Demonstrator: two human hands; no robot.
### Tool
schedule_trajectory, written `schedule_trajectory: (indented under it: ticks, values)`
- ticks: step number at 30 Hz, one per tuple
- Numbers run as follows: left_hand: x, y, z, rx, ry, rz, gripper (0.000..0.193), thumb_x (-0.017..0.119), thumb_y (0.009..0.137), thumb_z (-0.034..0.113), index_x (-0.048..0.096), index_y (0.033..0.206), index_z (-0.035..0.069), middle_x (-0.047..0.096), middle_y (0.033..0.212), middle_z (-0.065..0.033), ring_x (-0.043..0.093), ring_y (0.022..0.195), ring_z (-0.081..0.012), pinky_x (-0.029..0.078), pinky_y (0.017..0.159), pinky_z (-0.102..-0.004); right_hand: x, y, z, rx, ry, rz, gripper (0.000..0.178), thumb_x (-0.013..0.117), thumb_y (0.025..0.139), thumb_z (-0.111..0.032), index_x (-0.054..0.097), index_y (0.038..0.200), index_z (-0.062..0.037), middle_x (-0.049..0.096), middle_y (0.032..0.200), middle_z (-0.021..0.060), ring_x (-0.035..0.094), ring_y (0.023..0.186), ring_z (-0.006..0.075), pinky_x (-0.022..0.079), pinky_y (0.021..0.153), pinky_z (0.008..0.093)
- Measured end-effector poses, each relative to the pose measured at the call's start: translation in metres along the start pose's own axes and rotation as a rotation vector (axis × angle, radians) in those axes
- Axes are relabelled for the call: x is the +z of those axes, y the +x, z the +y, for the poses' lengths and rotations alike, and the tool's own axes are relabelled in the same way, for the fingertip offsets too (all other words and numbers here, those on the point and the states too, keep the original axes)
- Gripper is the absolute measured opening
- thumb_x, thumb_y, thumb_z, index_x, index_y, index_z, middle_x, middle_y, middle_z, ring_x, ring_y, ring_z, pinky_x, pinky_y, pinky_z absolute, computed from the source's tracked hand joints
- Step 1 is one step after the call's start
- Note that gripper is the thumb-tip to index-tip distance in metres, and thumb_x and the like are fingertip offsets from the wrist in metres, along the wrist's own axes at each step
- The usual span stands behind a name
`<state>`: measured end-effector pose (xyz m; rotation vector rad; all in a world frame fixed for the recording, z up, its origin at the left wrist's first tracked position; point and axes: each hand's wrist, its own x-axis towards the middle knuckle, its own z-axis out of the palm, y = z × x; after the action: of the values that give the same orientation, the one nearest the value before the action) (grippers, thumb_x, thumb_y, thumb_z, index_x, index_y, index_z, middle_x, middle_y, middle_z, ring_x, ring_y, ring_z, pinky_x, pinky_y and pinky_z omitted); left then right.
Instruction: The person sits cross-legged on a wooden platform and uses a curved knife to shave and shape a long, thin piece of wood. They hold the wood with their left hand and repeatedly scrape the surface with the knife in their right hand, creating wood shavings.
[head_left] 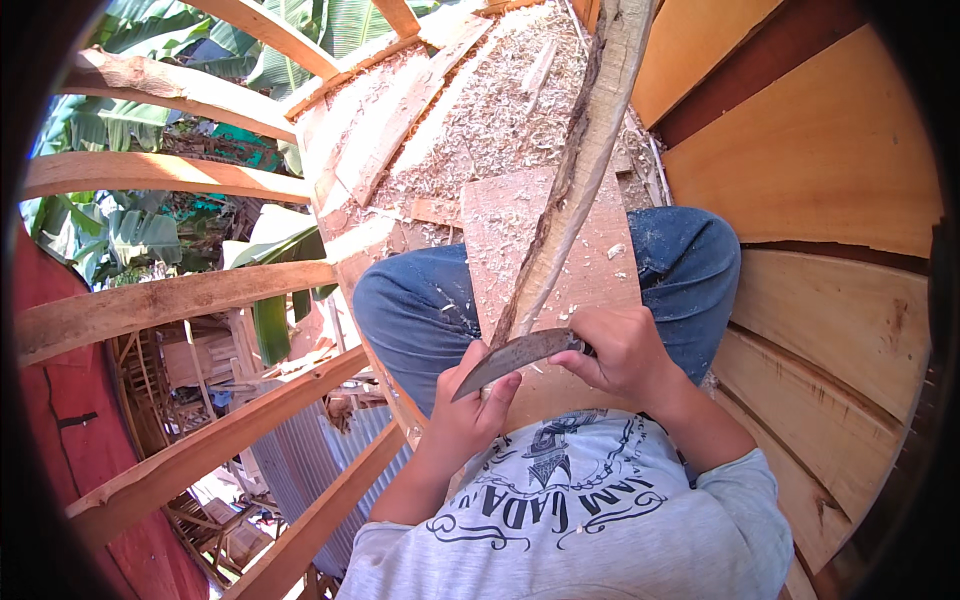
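Observation:
My right hand (625, 350) is wrapped round the dark handle of a knife. Its broad, curved, grey-brown knife blade (515, 357) points left across the near end of a long wooden strip (570, 205). My left hand (470, 410) is curled beneath the blade's tip, a finger showing on one side and the thumb on the other. The blade covers the space between them, so I cannot make out what these fingers grip. The strip, rough with bark on its left edge, runs away from me over a flat board (490, 225) lying across my lap.
Wood shavings (500, 110) cover the floor ahead, with a loose plank (415, 125) among them. Wooden rails (180, 300) line the left side, open to banana leaves (145, 235) and corrugated sheets (310, 455) below. A plank wall (830, 320) rises close on my right.

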<state>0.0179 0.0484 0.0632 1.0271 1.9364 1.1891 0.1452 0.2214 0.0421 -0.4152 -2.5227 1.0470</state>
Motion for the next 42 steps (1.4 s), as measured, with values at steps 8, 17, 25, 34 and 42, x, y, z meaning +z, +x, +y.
schedule_trajectory:
  ticks: [8, 17, 25, 34, 42]
  values:
    - [0.000, -0.001, -0.007, 0.003, 0.008, 0.014, 0.022, 0.058, 0.089, 0.014, 0.051, 0.099, -0.004, 0.056, 0.068, -0.0181, 0.060, 0.061, -0.0275, 0.045, 0.058, -0.0330, 0.003, 0.007, 0.001, -0.038, -0.125, 0.015, 0.037, 0.068, 0.079, -0.040, 0.054, 0.069, -0.0072, 0.050, 0.057, 0.0080, 0.057, 0.051, 0.0263, 0.043, 0.045, 0.0356]
    - [-0.006, 0.002, -0.003, -0.077, -0.048, -0.014, 0.020, 0.059, 0.089, 0.014, 0.049, 0.093, -0.003, 0.057, 0.069, -0.0201, 0.062, 0.063, -0.0349, 0.046, 0.057, -0.0349, 0.009, 0.015, -0.003, -0.079, -0.038, -0.020, 0.038, 0.066, 0.083, -0.037, 0.054, 0.069, -0.0031, 0.049, 0.056, 0.0128, 0.054, 0.049, 0.0305, 0.042, 0.045, 0.0365]
    - [-0.010, 0.010, -0.018, 0.024, -0.024, 0.038, 0.028, 0.062, 0.087, 0.017, 0.051, 0.100, -0.005, 0.059, 0.071, -0.0220, 0.064, 0.067, -0.0370, 0.047, 0.058, -0.0369, 0.017, 0.021, -0.004, 0.004, -0.027, -0.067, 0.035, 0.065, 0.085, -0.033, 0.056, 0.071, -0.0023, 0.049, 0.056, 0.0124, 0.055, 0.049, 0.0288, 0.040, 0.044, 0.0367]
    - [-0.017, 0.017, -0.051, 0.029, 0.014, 0.105, 0.026, 0.067, 0.083, 0.015, 0.046, 0.081, -0.001, 0.052, 0.059, -0.0186, 0.057, 0.053, -0.0364, 0.042, 0.047, -0.0364, 0.018, 0.026, -0.003, 0.109, 0.017, -0.039, 0.027, 0.069, 0.084, -0.024, 0.057, 0.075, -0.0021, 0.049, 0.056, 0.0075, 0.048, 0.046, 0.0134, 0.037, 0.044, 0.0284]
    - [-0.026, 0.025, -0.065, -0.001, -0.067, 0.086, 0.028, 0.069, 0.082, 0.016, 0.046, 0.080, 0.000, 0.048, 0.057, -0.0155, 0.053, 0.048, -0.0289, 0.039, 0.047, -0.0329, 0.016, 0.034, 0.008, 0.506, 0.601, 0.375, 0.036, 0.051, 0.076, 0.007, 0.030, 0.102, -0.0084, 0.045, 0.080, 0.0023, 0.040, 0.064, 0.0031, 0.034, 0.055, 0.0177]
